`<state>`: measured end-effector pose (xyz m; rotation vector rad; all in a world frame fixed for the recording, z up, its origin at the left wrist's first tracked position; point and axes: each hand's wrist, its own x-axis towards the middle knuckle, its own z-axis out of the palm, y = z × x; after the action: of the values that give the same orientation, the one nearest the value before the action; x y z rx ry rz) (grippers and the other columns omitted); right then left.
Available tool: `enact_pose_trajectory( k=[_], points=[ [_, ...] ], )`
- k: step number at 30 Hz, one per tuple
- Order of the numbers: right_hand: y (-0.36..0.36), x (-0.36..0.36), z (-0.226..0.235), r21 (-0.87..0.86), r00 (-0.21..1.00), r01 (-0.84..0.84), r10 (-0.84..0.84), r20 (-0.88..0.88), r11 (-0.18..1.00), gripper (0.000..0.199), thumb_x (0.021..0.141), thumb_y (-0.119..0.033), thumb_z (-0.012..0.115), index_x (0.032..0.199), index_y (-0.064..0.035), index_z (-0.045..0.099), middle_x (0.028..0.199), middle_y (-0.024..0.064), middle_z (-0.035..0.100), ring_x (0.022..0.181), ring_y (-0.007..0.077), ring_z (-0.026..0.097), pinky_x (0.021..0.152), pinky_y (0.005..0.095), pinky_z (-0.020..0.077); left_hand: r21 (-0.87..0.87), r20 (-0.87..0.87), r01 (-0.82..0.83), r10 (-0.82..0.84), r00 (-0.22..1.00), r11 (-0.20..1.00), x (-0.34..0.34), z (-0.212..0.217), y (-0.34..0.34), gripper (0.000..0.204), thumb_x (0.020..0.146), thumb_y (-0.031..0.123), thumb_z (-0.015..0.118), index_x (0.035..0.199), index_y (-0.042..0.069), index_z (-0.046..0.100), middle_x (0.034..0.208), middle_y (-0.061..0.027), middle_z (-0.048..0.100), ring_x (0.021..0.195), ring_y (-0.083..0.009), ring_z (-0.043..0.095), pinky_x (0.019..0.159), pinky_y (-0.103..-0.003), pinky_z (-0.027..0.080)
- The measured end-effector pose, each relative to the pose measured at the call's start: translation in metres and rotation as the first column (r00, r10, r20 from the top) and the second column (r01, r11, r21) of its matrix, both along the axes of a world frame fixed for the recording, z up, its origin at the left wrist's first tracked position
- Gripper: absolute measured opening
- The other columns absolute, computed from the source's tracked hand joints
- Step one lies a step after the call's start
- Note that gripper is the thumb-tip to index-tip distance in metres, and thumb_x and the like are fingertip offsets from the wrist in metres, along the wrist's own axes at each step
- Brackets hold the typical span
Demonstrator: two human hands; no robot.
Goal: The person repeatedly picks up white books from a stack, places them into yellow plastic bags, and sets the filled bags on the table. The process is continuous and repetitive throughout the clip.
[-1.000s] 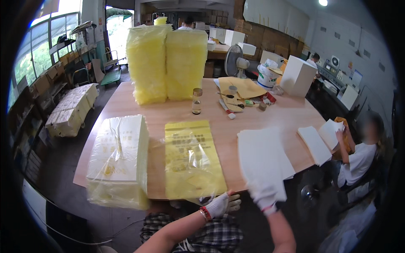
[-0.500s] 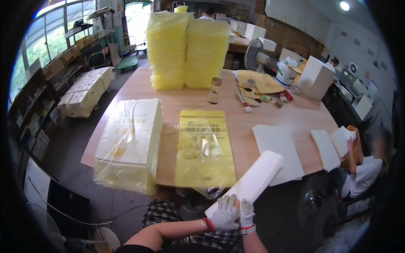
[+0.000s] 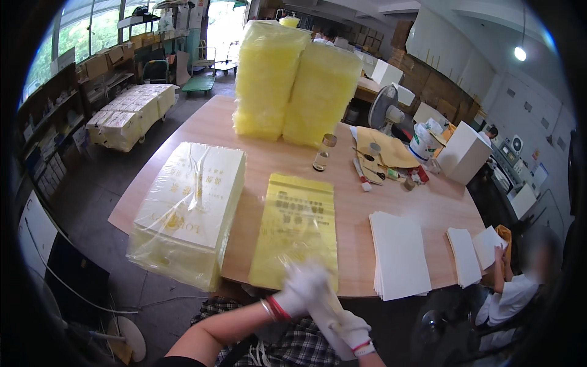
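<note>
A: I'm logging from the far left. A wrapped block of yellow bags (image 3: 189, 211) lies flat on the wooden table (image 3: 257, 153), near its left edge. Just right of it, a single flat yellow bag (image 3: 298, 229) lies with its near end at the table's front edge.

B: And the hands?

A: I see both in white gloves, low in the head view. The left hand (image 3: 304, 286) sits at the near end of the flat yellow bag, blurred, fingers curled over something white. The right hand (image 3: 353, 328) is below the table edge, closed on the lower end of the same white sheet (image 3: 327, 306). The sheet runs between the two hands; whether it enters the bag's mouth, I cannot tell.

B: Further right?

A: A stack of white sheets (image 3: 400, 254) lies flat, well apart from the hands. Beyond it, a seated person (image 3: 510, 287) handles smaller white sheets (image 3: 474, 251). Behind the flat bag stand two tall yellow stacks (image 3: 296, 79).
</note>
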<state>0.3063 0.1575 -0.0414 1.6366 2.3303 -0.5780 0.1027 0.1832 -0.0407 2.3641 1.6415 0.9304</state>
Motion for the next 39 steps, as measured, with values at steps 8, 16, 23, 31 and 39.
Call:
enact_pose_trajectory(
  k=[8,16,23,31,39],
  points=[
    [0.022,-0.023,-0.068,-0.103,0.621,0.561,-0.500,-0.604,0.821,0.066,0.060,-0.044,0.077,0.110,-0.0091,0.052,0.096,0.0155,0.057,0.080,0.0309,0.061,0.074,0.0407,0.0483,-0.374,0.146,0.009,0.049,0.988,0.928,-0.011,-0.040,-0.026,0.044,0.075,0.018,0.058,0.118,0.009,0.050,0.091,-0.0158,0.059,0.083,-0.0321,0.058,0.069,-0.042,0.047],
    [0.095,-0.053,-0.108,0.241,0.928,0.322,-0.254,-0.274,0.915,0.070,0.075,-0.016,0.057,0.137,-0.0142,0.024,0.088,0.0209,0.061,0.077,0.0372,0.060,0.068,0.0473,0.0458,0.359,-0.239,-0.127,0.223,0.945,0.925,-0.085,-0.134,-0.013,0.039,0.079,0.014,0.055,0.117,0.007,0.049,0.091,-0.0124,0.057,0.085,-0.0269,0.056,0.075,-0.041,0.046],
    [0.082,-0.053,-0.067,0.004,0.958,0.285,-0.285,0.030,0.959,0.084,0.077,-0.016,0.052,0.141,-0.0160,-0.001,0.096,0.0164,0.062,0.082,0.0340,0.061,0.067,0.0487,0.0453,-0.583,0.688,-0.179,0.598,0.411,0.793,-0.100,-0.110,-0.025,0.012,0.080,0.003,0.051,0.091,0.003,0.049,0.079,-0.0057,0.051,0.069,-0.0137,0.050,0.061,-0.028,0.042],
    [-0.007,-0.009,-0.066,-0.113,0.966,0.070,-0.096,-0.241,0.991,0.088,0.069,-0.008,0.049,0.142,-0.0115,-0.001,0.103,0.0253,0.057,0.081,0.0411,0.058,0.070,0.0511,0.0440,-0.485,0.398,-0.324,0.535,0.746,0.812,-0.089,-0.114,-0.126,0.022,0.070,-0.003,0.054,0.087,0.002,0.041,0.073,-0.0076,0.047,0.065,-0.0195,0.048,0.059,-0.031,0.042],
    [-0.123,0.016,-0.022,-0.282,0.958,-0.050,-0.034,-0.284,0.958,0.069,0.082,-0.025,0.050,0.139,-0.0068,0.016,0.090,0.0258,0.060,0.064,0.0391,0.059,0.057,0.0510,0.0456,-0.658,0.255,-0.105,0.352,0.901,0.745,-0.084,-0.064,-0.239,0.028,0.076,0.008,0.060,0.101,0.003,0.049,0.106,-0.0216,0.047,0.088,-0.0357,0.055,0.074,-0.037,0.046]
  ],
)
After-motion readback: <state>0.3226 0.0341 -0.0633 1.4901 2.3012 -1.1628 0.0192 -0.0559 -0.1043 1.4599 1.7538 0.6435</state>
